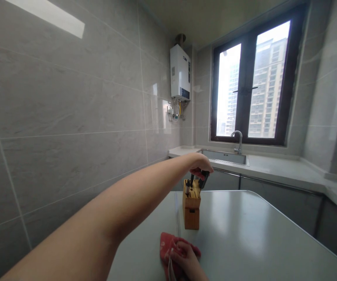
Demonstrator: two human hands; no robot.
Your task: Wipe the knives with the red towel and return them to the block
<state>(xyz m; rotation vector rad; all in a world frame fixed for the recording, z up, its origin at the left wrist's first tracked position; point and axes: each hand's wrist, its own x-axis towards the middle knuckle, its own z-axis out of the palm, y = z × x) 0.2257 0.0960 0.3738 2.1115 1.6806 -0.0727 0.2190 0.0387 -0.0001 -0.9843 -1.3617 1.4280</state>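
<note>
My left hand [200, 164] reaches out over the far end of a wooden knife block [192, 214], its fingers closed at a black knife handle [204, 178]. The back of the hand hides part of the grip, and I cannot tell how deep that knife sits. Other dark handles, one of them a knife handle [187, 186], stand in the slots on top. Close to me, my right hand [187, 259] clutches a crumpled red cloth [167, 246] against the table. A thin greyish strip shows beneath its fingers; what it is I cannot make out.
The block stands upright on a pale, shiny table [238, 230] with a rounded far corner. Beyond it runs a white counter [279, 168] with a sink [225, 157] and a tap [238, 142] under the window. A tiled wall [69, 97] borders the left side.
</note>
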